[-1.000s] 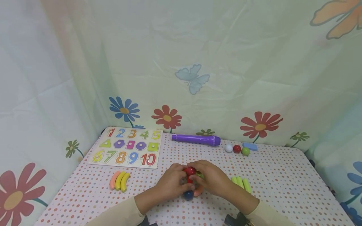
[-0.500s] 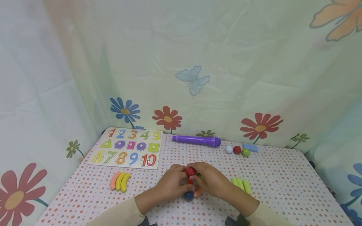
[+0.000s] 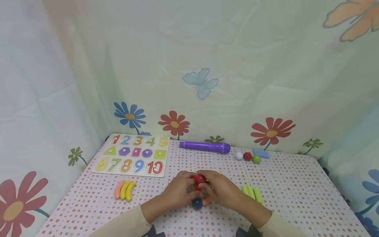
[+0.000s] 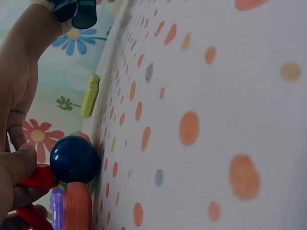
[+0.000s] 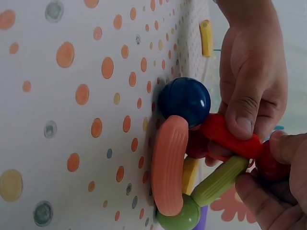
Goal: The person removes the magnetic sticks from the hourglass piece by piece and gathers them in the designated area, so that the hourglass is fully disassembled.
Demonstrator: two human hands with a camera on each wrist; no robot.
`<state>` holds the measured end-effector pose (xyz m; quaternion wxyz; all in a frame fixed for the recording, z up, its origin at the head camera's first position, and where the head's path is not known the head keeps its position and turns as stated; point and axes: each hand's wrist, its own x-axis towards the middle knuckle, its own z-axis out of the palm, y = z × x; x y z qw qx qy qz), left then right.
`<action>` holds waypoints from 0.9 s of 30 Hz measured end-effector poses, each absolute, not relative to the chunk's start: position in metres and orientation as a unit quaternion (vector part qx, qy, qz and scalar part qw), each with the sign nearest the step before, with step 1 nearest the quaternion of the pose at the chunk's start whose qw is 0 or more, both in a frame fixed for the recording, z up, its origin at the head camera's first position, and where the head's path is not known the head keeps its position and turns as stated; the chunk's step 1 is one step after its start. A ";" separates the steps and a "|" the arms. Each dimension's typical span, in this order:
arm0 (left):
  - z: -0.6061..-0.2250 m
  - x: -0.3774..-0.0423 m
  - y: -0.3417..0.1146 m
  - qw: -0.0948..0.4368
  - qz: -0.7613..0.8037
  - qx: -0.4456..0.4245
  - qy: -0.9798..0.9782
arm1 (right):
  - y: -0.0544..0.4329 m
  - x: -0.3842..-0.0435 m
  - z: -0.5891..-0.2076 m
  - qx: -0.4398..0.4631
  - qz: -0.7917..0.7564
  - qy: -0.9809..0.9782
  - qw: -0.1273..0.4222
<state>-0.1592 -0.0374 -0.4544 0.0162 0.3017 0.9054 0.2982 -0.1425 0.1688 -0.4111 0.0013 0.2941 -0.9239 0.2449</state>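
Observation:
Both hands meet at the near middle of the table around a small toy structure of balls and rods. My left hand [image 3: 179, 191] pinches a red rod [image 5: 230, 136] between thumb and fingers. With its thumb and fingertips my right hand [image 3: 220, 188] grips a red ball [image 5: 269, 164] at that rod's end. Below them, close to the tabletop, sit a dark blue ball [image 5: 184, 100], a curved orange rod [image 5: 170, 165] and a green ball [image 5: 180, 215]. A light green rod [image 5: 220, 179] slants up from the green ball toward the right fingertips. Fingers hide part of the structure in the head view.
Left of the hands lie curved orange and yellow rods [image 3: 128, 191]; on the right are light green rods [image 3: 250, 192]. Farther back are a number puzzle board [image 3: 132, 154], a purple toy microphone [image 3: 204, 146], white, red [image 3: 247, 156] and green balls, and a blue block [image 3: 261, 153].

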 end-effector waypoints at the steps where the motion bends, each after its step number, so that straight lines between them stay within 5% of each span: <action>1: -0.454 -0.159 -0.037 0.016 0.300 0.302 0.904 | 0.169 -0.142 -0.411 0.294 0.245 -0.924 0.002; 27: -0.455 -0.158 -0.035 0.017 0.310 0.313 0.898 | 0.167 -0.141 -0.407 0.302 0.232 -0.924 -0.018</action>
